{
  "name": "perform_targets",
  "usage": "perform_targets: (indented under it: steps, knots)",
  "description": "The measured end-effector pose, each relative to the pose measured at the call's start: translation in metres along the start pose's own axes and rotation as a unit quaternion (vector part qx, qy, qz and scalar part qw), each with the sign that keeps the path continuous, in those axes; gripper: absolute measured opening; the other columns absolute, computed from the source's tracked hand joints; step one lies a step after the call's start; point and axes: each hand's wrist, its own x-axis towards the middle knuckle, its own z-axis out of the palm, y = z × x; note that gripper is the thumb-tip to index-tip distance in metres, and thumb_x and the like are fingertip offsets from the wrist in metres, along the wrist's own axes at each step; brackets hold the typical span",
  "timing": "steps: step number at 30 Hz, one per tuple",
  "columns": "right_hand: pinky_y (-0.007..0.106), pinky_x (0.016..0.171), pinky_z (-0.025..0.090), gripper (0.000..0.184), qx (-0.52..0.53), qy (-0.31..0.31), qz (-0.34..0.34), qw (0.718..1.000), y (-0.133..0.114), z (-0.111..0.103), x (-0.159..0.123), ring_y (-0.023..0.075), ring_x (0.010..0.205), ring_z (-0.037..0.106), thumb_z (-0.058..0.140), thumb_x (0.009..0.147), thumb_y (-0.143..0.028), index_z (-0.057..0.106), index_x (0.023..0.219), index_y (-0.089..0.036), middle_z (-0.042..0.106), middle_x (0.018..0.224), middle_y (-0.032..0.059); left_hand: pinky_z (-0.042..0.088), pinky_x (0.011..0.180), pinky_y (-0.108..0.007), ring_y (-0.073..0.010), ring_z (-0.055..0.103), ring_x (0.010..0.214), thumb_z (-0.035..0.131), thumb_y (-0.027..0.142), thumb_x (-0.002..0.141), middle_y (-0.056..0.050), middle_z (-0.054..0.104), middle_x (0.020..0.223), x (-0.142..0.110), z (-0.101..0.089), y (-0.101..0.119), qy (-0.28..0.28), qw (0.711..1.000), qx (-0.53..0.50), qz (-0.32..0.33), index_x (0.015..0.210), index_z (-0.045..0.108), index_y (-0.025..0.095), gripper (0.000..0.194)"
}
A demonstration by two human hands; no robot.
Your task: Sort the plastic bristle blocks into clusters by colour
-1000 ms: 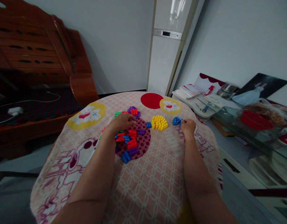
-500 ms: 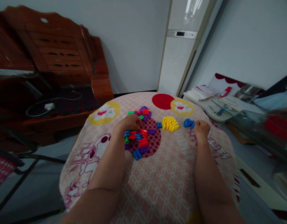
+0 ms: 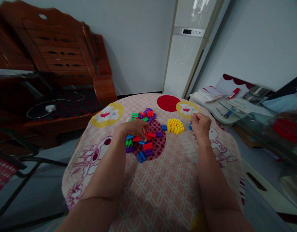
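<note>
My left hand [image 3: 137, 129] hovers over the left heap of small plastic tubes, its thumb and fingers apart above the red tubes [image 3: 148, 146] and blue tubes [image 3: 141, 157]. Purple tubes [image 3: 159, 134] and green tubes [image 3: 129, 143] lie in the same heap, partly hidden by the hand. My right hand [image 3: 201, 125] is closed, fingers pressed together, above a small blue pile [image 3: 190, 126] that it mostly covers. What those fingers hold, if anything, cannot be made out. Between the hands sits a tight cluster of yellow pieces [image 3: 175, 126], with a few blue tubes [image 3: 164, 127] on its left.
A patterned cloth [image 3: 163, 187] covers the round table. Behind it stand a wooden bench [image 3: 59, 54] and a tall white cabinet unit [image 3: 179, 61] with a control panel. To the right, a glass-topped table [image 3: 264, 124] carries papers [image 3: 206, 95] and a red bowl [image 3: 290, 132].
My left hand has moved slightly nearer, and its fingers have spread over the heap. My right hand has shifted left and up, now covering most of the blue pile.
</note>
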Motion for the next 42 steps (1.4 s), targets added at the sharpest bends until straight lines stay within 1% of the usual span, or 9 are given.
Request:
perform_targets:
  steps: [9, 17, 22, 25, 28, 31, 35, 38, 42]
  knots:
    - [0.028, 0.061, 0.045, 0.031, 0.028, 0.007, 0.013, 0.999, 0.004, 0.0, 0.002, 0.0171, 0.059, 0.058, 0.05, 0.085, -0.036, 0.069, 0.071, -0.016, 0.065, 0.061, 0.0041, 0.047, 0.087, -0.027, -0.0235, 0.063, 0.106, 0.071, 0.011, 0.061, -0.003, 0.07, 0.115, -0.013, 0.024, 0.012, 0.013, 0.991, 0.136, 0.013, 0.111, 0.072, 0.028, 0.053]
    - [0.029, 0.057, 0.045, 0.031, 0.043, 0.005, 0.005, 0.999, 0.006, 0.001, 0.003, 0.0183, 0.057, 0.058, 0.051, 0.085, -0.039, 0.069, 0.071, -0.017, 0.066, 0.061, 0.0044, 0.051, 0.079, -0.03, -0.0209, 0.067, 0.087, 0.06, 0.02, 0.07, -0.005, 0.074, 0.095, -0.032, -0.008, -0.027, 0.243, 0.966, 0.043, -0.076, 0.101, 0.075, 0.021, 0.035]
    - [0.029, 0.056, 0.046, 0.03, 0.051, 0.003, 0.012, 0.999, 0.01, 0.003, 0.003, 0.0189, 0.057, 0.059, 0.052, 0.084, -0.04, 0.069, 0.071, -0.018, 0.066, 0.06, 0.0038, 0.047, 0.066, -0.027, -0.021, 0.065, 0.075, 0.077, 0.029, 0.056, -0.003, 0.073, 0.08, -0.039, -0.009, -0.041, 0.123, 0.977, 0.065, -0.164, 0.084, 0.075, 0.022, 0.029]
    - [0.028, 0.056, 0.046, 0.03, 0.064, -0.003, 0.02, 0.998, 0.008, 0.005, 0.003, 0.0186, 0.059, 0.06, 0.053, 0.083, -0.039, 0.069, 0.072, -0.017, 0.066, 0.061, 0.0036, 0.044, 0.063, -0.026, -0.0194, 0.063, 0.072, 0.077, 0.026, 0.054, -0.002, 0.071, 0.078, -0.033, -0.004, -0.038, 0.114, 0.972, 0.106, -0.175, 0.079, 0.074, 0.022, 0.026]
    - [0.025, 0.055, 0.045, 0.028, 0.098, -0.049, 0.024, 0.994, -0.006, 0.008, -0.001, 0.0169, 0.059, 0.061, 0.054, 0.082, -0.038, 0.069, 0.072, -0.016, 0.066, 0.063, 0.0029, 0.045, 0.065, -0.026, -0.0182, 0.063, 0.071, 0.072, 0.03, 0.061, -0.001, 0.07, 0.072, -0.026, -0.004, -0.029, 0.18, 0.972, 0.072, -0.128, 0.079, 0.073, 0.021, 0.02]
    - [0.023, 0.054, 0.045, 0.025, 0.171, -0.175, 0.018, 0.969, -0.034, 0.017, -0.014, 0.0147, 0.058, 0.061, 0.057, 0.082, -0.036, 0.071, 0.077, -0.016, 0.067, 0.067, 0.0025, 0.05, 0.069, -0.028, -0.0188, 0.065, 0.075, 0.066, 0.036, 0.07, -0.002, 0.072, 0.08, -0.015, 0.001, -0.011, 0.26, 0.963, -0.062, -0.03, 0.095, 0.074, 0.02, 0.031]
    - [0.021, 0.049, 0.043, 0.025, 0.251, -0.334, 0.008, 0.909, -0.068, 0.037, -0.035, 0.0123, 0.054, 0.06, 0.059, 0.084, -0.036, 0.073, 0.093, -0.018, 0.067, 0.066, -0.0003, 0.054, 0.072, -0.03, -0.02, 0.068, 0.081, 0.063, 0.038, 0.075, -0.005, 0.073, 0.09, 0.008, 0.025, 0.02, 0.254, 0.938, -0.222, 0.086, 0.109, 0.069, 0.015, 0.041]
    - [0.019, 0.046, 0.04, 0.018, 0.242, -0.351, 0.022, 0.904, -0.072, 0.043, -0.04, 0.0105, 0.048, 0.057, 0.06, 0.083, -0.031, 0.072, 0.082, -0.017, 0.061, 0.055, -0.0028, 0.056, 0.077, -0.034, -0.022, 0.069, 0.087, 0.064, 0.034, 0.074, -0.009, 0.074, 0.095, 0.022, 0.043, 0.034, 0.264, 0.919, -0.272, 0.107, 0.108, 0.067, 0.013, 0.039]
    - [0.02, 0.046, 0.04, 0.017, 0.197, -0.318, 0.056, 0.926, -0.044, 0.028, -0.023, 0.0117, 0.047, 0.057, 0.064, 0.078, -0.031, 0.068, 0.07, -0.017, 0.061, 0.053, -0.0014, 0.056, 0.084, -0.037, -0.0241, 0.069, 0.097, 0.066, 0.036, 0.076, -0.012, 0.073, 0.108, 0.025, 0.045, 0.036, 0.306, 0.912, -0.254, 0.097, 0.116, 0.065, 0.013, 0.046]
